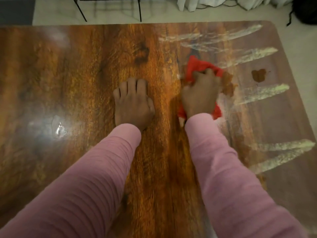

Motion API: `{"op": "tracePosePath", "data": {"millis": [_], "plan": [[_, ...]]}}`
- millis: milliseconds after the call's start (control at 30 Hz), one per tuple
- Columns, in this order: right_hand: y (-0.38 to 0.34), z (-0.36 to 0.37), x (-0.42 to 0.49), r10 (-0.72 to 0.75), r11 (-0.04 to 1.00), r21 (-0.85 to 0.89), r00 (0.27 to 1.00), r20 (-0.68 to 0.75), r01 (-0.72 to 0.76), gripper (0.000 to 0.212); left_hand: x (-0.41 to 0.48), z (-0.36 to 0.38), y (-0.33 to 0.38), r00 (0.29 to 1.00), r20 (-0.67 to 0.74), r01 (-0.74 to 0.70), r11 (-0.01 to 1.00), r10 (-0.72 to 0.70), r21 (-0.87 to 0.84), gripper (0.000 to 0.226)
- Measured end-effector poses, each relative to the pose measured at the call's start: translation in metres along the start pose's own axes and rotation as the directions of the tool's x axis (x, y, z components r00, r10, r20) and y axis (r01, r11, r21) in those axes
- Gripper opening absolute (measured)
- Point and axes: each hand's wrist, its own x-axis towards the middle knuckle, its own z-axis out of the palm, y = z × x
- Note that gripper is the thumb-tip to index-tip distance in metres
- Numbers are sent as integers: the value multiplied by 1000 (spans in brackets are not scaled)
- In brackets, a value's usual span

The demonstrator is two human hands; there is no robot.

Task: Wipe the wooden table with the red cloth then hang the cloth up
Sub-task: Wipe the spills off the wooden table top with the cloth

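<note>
fingers (208, 73) of my right hand (200, 95) curl round the bunched red cloth (197, 65), pressing it on the wooden table (82, 74) right of centre. left hand (133, 102) rests on the wood, fingers close together. wiping looks midway: brown spill (259, 76) and wet streaks (262, 93) left to wipe, hanging not yet done. cloth's long axis runs near-to-far, tip pointing away from me.

On glossy wooden desk (77, 74): crumpled red cloth (197, 66) under right hand (199, 97); left hand (133, 103) flat alongside, leftward; small brown spill (259, 75) rightward.
</note>
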Motion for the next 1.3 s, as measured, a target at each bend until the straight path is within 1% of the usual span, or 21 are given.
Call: {"op": "tracePosePath", "data": {"millis": [67, 133, 200, 233, 300, 367, 433, 467, 533, 600, 633, 700, 733, 800, 867, 933, 1000, 1067, 1133, 1200, 1300], "plan": [[-24, 12, -14, -154, 988, 42, 984, 90, 150, 25, 0, 0, 0, 1000, -3, 18, 1000, -18, -15, 36], [-40, 19, -24, -303, 952, 93, 942, 147, 292, 27, 0, -1, 0, 999, 3, 43, 998, -43, -36, 39], [-38, 19, -22, -388, 921, 113, 905, 172, 373, 30, -1, -2, 0, 999, -6, 48, 998, -49, -39, 39], [-31, 16, -18, -398, 917, 100, 901, 172, 386, 31, -1, -2, -1, 999, -16, 49, 998, -50, -36, 36], [-11, 8, -1, -314, 949, 48, 940, 131, 311, 31, -1, -2, -2, 998, -31, 48, 998, -49, -44, 30], [8, 0, 21, -121, 993, 6, 992, 49, 120, 29, -1, -2, -2, 998, -38, 39, 998, -41, -52, 28], [16, -4, 38, 46, 999, 13, 999, -17, -45, 29, 0, -1, -2, 999, -35, 33, 998, -35, -46, 30], [14, -3, 41, 86, 996, 9, 995, -43, -85, 28, 0, -1, -2, 999, -29, 37, 998, -38, -44, 32], [2, 3, 38, 79, 997, -17, 995, -58, -80, 24, 1, -2, -1, 999, -16, 41, 998, -42, -44, 34], [-16, 10, 30, -24, 1000, 17, 1000, 0, 24, 23, 2, -2, -1, 999, -14, 37, 999, -37, -39, 32], [-23, 14, 25, -115, 993, 38, 992, 46, 113, 25, 2, -2, 0, 999, -12, 36, 999, -37, -39, 31], [-31, 19, 18, -320, 947, 79, 938, 131, 312, 31, 2, -2, -1, 999, -3, 38, 998, -39, -44, 32], [-30, 18, 18, -390, 920, 98, 907, 160, 379, 33, 2, -2, -1, 999, 2, 38, 998, -38, -49, 33], [-19, 15, 26, -430, 903, 91, 885, 179, 420, 33, 1, -2, -2, 999, 10, 36, 998, -35, -52, 34], [-3, 11, 41, -318, 948, 29, 940, 127, 317, 32, 1, -2, -3, 999, 8, 36, 998, -36, -56, 33], [6, 6, 56, -110, 994, -15, 994, 19, 110, 31, 0, 0, -3, 999, -4, 35, 998, -35, -58, 28], [5, 7, 63, 19, 999, -32, 999, -44, -21, 27, 1, 2, -3, 999, -19, 38, 998, -39, -58, 26], [-5, 12, 63, 47, 998, -42, 997, -57, -49, 27, 1, 3, -4, 999, -16, 38, 998, -39, -56, 27], [-23, 20, 59, -10, 1000, -15, 1000, -18, 9, 29, 1, 2, -3, 999, -9, 36, 998, -36, -45, 29], [-44, 30, 48, -140, 990, 37, 988, 59, 138, 30, 2, 1, -2, 999, 3, 37, 998, -37, -40, 31], [-63, 38, 29, -377, 925, 111, 916, 138, 364, 32, 1, 2, -3, 999, 9, 35, 999, -34, -32, 33]]}}
